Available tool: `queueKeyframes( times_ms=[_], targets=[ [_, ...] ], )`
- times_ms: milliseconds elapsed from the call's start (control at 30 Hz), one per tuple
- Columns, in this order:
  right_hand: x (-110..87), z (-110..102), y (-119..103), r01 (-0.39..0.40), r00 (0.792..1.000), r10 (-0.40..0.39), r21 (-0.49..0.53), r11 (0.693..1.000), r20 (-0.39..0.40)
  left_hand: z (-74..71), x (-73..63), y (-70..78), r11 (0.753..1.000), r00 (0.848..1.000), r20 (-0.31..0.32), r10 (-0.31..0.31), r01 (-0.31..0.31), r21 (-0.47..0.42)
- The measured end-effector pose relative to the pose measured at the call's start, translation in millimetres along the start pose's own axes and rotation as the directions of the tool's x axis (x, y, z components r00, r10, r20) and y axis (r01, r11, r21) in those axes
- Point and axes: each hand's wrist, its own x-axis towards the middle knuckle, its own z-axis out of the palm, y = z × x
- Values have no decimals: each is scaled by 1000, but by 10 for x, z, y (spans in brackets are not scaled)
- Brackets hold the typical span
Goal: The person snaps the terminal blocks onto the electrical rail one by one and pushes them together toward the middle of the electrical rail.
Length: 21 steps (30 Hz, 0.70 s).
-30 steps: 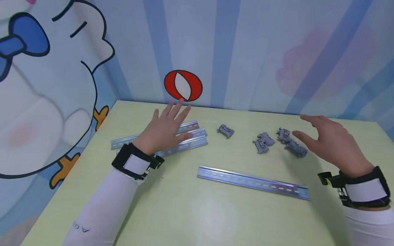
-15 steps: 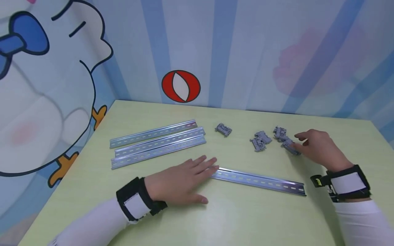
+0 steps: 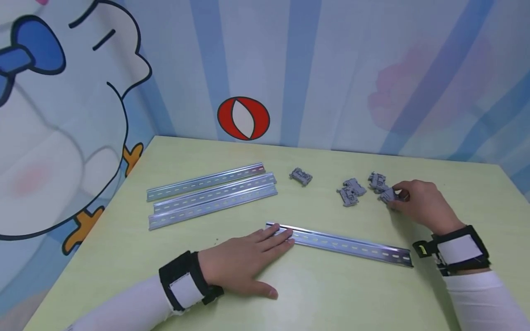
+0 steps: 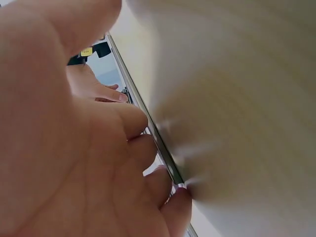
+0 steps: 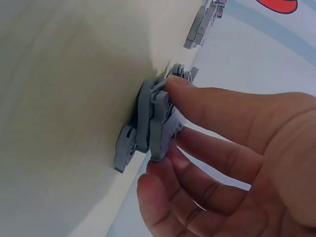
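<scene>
Across the middle of the table lies a slotted metal DIN rail (image 3: 352, 247). My left hand (image 3: 244, 262) rests palm down at its left end, fingers extended over the metal and thumb spread on the tabletop. In the left wrist view, the fingertips touch the rail's edge (image 4: 165, 153). Over at the right, my right hand (image 3: 426, 207) pinches a grey terminal block (image 3: 388, 195) between thumb and fingers. The right wrist view shows this block (image 5: 160, 128) standing against other grey blocks (image 5: 126, 145), partly covered by the thumb.
Three more DIN rails (image 3: 211, 200) lie side by side at the back left. A lone terminal block (image 3: 301, 176) sits right of them, and a small group of blocks (image 3: 351, 191) lies farther right. A printed wall (image 3: 331, 73) borders the table's back edge.
My left hand has left the three rails, moving down and right onto the single rail's left end. My right hand has come left and down to the grey blocks and now pinches one.
</scene>
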Motion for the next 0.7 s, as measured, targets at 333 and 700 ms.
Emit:
queueKeyframes(
  times_ms=[333,700],
  targets=[
    [-67,-42,26,-27,999,29,48,998,-45,57,-28,-81,999,999,-47,-6,7,33],
    [-162,-190,-41,-33,998,29,92,995,46,59,-81,-100,998,997,-41,-67,67,-10]
  ],
)
